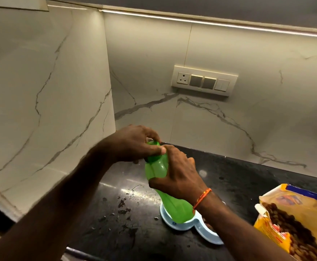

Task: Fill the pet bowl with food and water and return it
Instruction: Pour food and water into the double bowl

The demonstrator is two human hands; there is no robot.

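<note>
A green plastic bottle (170,202) is held upright above a light blue double pet bowl (184,225) on the black counter. My right hand (178,172) grips the bottle's upper body. My left hand (133,146) is closed around the bottle's green cap at the top. The bottle hides most of the bowl's left compartment. My right forearm covers most of the right compartment, where a bit of brown kibble shows.
An open yellow bag of brown kibble (293,221) lies at the right. Water drops and smears (123,204) spot the black counter (238,178) left of the bowl. A switch panel (203,81) is on the marble back wall. A marble side wall stands at the left.
</note>
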